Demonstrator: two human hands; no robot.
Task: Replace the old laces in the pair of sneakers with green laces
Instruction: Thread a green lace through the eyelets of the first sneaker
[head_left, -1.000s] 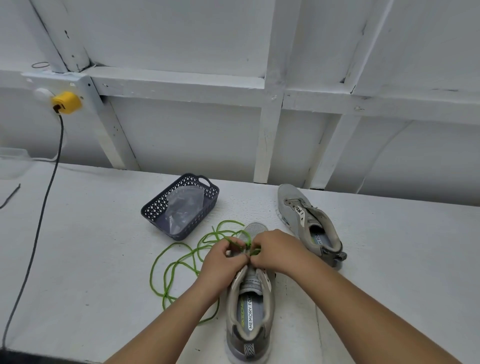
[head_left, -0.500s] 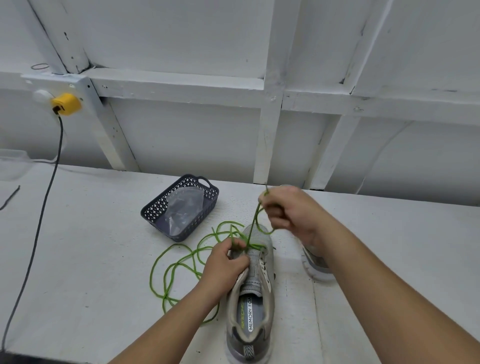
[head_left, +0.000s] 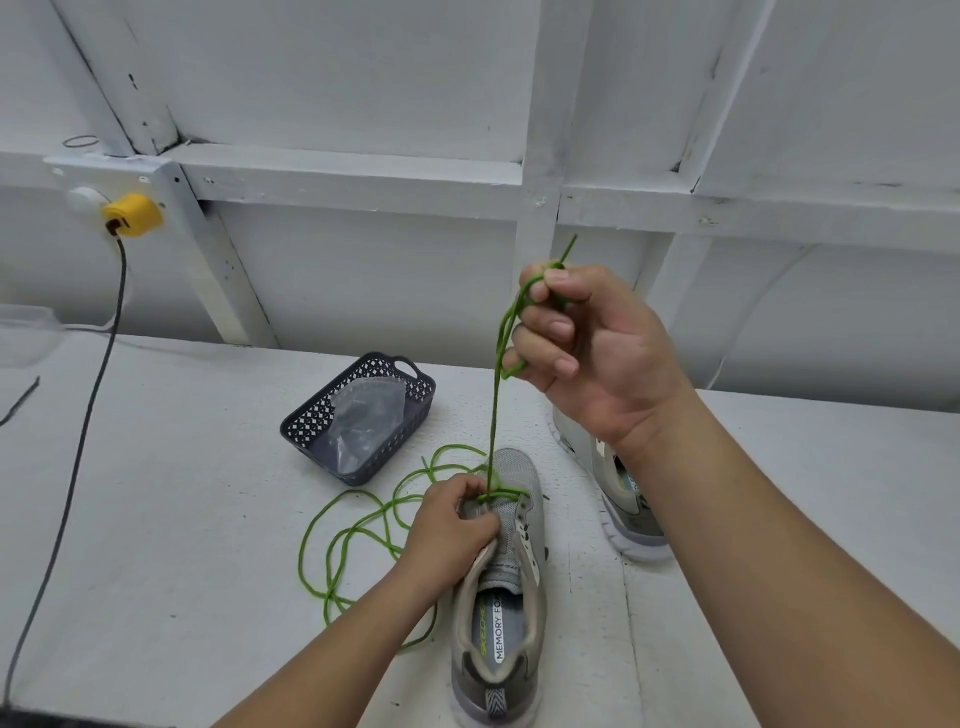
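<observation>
A grey sneaker (head_left: 511, 566) lies on the white table with its toe pointing away from me. A green lace (head_left: 496, 395) runs through its front eyelets and rises taut. My right hand (head_left: 587, 343) holds that lace raised well above the shoe, fingers curled round it, the tip sticking out on top. My left hand (head_left: 449, 525) grips the shoe's left eyelet edge near the toe. More green lace lies in loose loops (head_left: 363, 535) on the table left of the shoe. The second grey sneaker (head_left: 626, 499) lies to the right, partly hidden behind my right forearm.
A dark perforated basket (head_left: 395, 382) holding a clear plastic bag stands behind the loops. A black cable (head_left: 85, 421) hangs from a yellow plug (head_left: 132, 214) on the wall at the left and crosses the table. A white framed wall rises behind.
My right hand has lifted from the shoe's toe up and away, drawing the green lace taut through the eyelets. My left hand has stayed on the shoe.
</observation>
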